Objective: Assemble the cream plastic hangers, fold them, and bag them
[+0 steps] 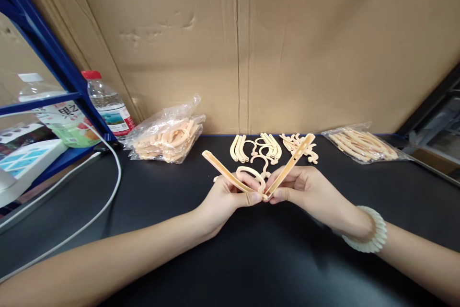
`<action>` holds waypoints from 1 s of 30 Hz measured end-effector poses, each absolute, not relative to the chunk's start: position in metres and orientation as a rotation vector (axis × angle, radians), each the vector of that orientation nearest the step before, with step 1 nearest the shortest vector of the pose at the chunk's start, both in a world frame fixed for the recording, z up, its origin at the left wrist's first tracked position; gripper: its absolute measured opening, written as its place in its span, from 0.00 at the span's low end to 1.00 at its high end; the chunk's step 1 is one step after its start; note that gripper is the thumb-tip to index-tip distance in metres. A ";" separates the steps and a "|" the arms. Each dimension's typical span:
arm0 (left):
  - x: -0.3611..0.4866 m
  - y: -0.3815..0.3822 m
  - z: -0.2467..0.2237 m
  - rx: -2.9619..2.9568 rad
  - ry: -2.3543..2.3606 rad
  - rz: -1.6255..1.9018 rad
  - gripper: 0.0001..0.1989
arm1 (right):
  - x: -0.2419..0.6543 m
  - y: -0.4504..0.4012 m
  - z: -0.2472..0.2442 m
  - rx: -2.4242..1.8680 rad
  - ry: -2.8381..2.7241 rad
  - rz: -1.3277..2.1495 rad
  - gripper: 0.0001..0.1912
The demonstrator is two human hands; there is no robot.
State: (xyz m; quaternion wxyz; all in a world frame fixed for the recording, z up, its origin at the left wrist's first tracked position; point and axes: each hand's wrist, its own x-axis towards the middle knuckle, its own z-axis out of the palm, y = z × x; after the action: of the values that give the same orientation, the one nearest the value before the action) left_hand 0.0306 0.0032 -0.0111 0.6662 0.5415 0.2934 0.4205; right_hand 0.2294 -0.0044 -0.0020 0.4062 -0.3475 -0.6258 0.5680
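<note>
My left hand [224, 201] pinches a peach plastic hanger arm [223, 168] together with a curved hanger hook [256, 174], which rises between my hands. Between the thumb and fingers of my right hand [316, 194] is a second hanger arm [293, 159], hollow along its inner face, with small holes near its upper end. The two arms spread upward in a V, and their lower ends meet at the hook's base. My fingertips partly cover that joint, so I cannot tell whether the pieces are locked together.
Behind my hands lie loose hanger arms [239, 149], hooks [264, 161] and small hanger pieces [287, 143]. A clear bag of hooks [172, 137] sits left, a bag of arms [362, 143] right. Bottles [111, 110], a white cable [117, 173] and a blue shelf frame [46, 34] stand leftward.
</note>
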 end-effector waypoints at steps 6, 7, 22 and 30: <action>0.033 0.001 -0.009 1.236 0.696 0.961 0.05 | 0.226 -0.008 0.002 -0.887 -1.606 1.391 0.06; 0.033 0.000 -0.009 1.239 0.699 0.966 0.05 | 0.225 -0.009 0.002 -0.887 -1.610 1.374 0.07; 0.040 -0.011 -0.011 1.119 0.674 1.154 0.06 | 0.213 -0.020 -0.007 -0.880 -1.527 1.188 0.03; 0.042 -0.015 -0.007 1.071 0.821 1.098 0.09 | 0.208 -0.022 -0.007 -0.916 -1.435 1.190 0.08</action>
State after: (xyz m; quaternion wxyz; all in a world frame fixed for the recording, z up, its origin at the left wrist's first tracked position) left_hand 0.0423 -0.0149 -0.0068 0.6448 0.4705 0.3606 0.4825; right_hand 0.2081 -0.0222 -0.0073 0.5075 -0.3799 -0.5953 0.4936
